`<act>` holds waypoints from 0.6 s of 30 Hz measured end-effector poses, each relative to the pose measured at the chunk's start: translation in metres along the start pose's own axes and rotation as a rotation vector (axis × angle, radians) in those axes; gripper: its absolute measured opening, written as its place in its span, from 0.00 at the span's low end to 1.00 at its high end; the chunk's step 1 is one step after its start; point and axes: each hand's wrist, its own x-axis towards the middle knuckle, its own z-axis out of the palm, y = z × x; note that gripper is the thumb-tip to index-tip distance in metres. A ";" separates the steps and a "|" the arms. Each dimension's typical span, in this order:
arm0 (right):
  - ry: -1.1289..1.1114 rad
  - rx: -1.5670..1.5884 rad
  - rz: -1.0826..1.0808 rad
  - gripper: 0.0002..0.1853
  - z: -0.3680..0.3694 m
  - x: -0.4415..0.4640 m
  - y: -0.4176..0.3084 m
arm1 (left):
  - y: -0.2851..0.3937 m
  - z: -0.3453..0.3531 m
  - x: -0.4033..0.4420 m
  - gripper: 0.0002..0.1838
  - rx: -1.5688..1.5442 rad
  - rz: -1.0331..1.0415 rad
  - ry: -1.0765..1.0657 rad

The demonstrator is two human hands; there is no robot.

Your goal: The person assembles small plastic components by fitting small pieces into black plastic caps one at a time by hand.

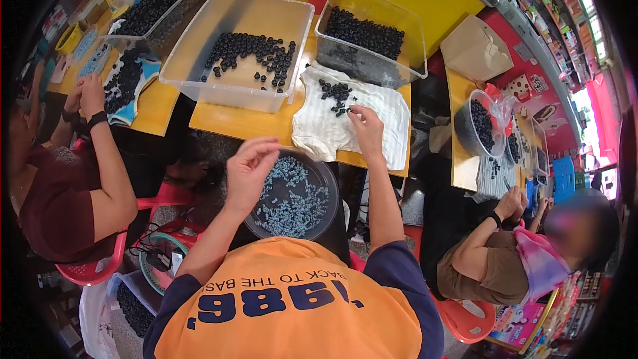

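Nearest, before the orange shirt, is a black basin [322, 171] which holds many small light-blue pieces [292, 216], lying loose in scattered heaps. Above its edge hangs the left hand [254, 171], with thumb and fingers brought close together; whether something is between them, I cannot tell.

Farther on, the right hand [367, 129] reaches over a wrinkled white cloth [325, 129] on the yellow table [226, 119]. Its thumb and forefinger nearly meet, and a black part shows at their tips, but I cannot tell if it is gripped or only touched.

This part belongs with the black round parts [335, 91], which lie in a loose group on the cloth. I judge them to be light, rather stiff and not fragile, but smooth enough to roll away. The outer edge, between thumb and forefinger, seems the best place to take hold. They look dark, short and rounded, with a little shine.

Behind, a wide clear bin [219, 95] has similar parts spread thinly, and a narrower clear bin [372, 74] to its right holds a thicker heap.
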 end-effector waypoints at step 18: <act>-0.179 0.269 -0.194 0.14 -0.021 -0.099 -0.134 | -0.010 0.035 -0.010 0.10 -0.751 -0.499 -0.163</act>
